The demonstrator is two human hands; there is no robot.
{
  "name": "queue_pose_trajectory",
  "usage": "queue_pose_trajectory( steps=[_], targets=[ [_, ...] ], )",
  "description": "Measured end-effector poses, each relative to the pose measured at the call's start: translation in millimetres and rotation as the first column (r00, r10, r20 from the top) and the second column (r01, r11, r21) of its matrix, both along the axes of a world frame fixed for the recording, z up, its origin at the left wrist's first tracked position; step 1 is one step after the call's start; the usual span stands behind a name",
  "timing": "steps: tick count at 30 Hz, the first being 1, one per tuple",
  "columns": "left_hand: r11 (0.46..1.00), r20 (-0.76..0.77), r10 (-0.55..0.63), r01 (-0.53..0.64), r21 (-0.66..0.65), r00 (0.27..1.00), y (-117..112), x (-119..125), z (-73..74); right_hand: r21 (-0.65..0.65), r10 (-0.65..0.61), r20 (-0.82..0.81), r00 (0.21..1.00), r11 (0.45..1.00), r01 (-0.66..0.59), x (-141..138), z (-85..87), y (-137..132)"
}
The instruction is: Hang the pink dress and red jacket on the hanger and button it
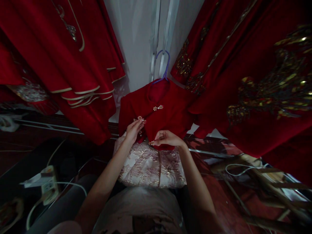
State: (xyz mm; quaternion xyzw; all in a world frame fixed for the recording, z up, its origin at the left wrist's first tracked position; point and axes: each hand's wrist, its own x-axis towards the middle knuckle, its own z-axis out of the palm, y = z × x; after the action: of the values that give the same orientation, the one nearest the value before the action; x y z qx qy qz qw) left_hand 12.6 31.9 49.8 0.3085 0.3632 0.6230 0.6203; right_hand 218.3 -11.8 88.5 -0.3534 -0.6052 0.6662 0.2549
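A small red jacket [168,113] hangs in front of me on a purple hanger [163,66], over a pale brocade skirt [151,165]. The jacket front has pearl knot buttons [158,108]. My left hand [133,130] pinches the jacket's front flap at a middle pearl button [140,119]. My right hand [167,138] holds the lower edge of the flap, fingertips closed on a pearl button [152,142] there. Both forearms reach up from the bottom of the view.
Long red garments with cream trim [73,74] hang at the left; red ones with gold embroidery [268,84] hang at the right. A white wall with a rail [161,35] is behind. A power strip and white cables [48,188] lie lower left.
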Motion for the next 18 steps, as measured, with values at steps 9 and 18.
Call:
queue_pose_trajectory(
  steps=[9,18],
  targets=[
    [0.998,-0.130,0.059,-0.060,-0.011,0.990,-2,5,6.4,-0.009,0.003,-0.016,1.000,1.000,-0.003,-6,-0.2,-1],
    [0.944,-0.712,0.146,0.119,0.308,0.686,12,29,51.3,-0.001,0.167,0.020,0.986,0.986,-0.167,10,3.1,-4]
  ],
)
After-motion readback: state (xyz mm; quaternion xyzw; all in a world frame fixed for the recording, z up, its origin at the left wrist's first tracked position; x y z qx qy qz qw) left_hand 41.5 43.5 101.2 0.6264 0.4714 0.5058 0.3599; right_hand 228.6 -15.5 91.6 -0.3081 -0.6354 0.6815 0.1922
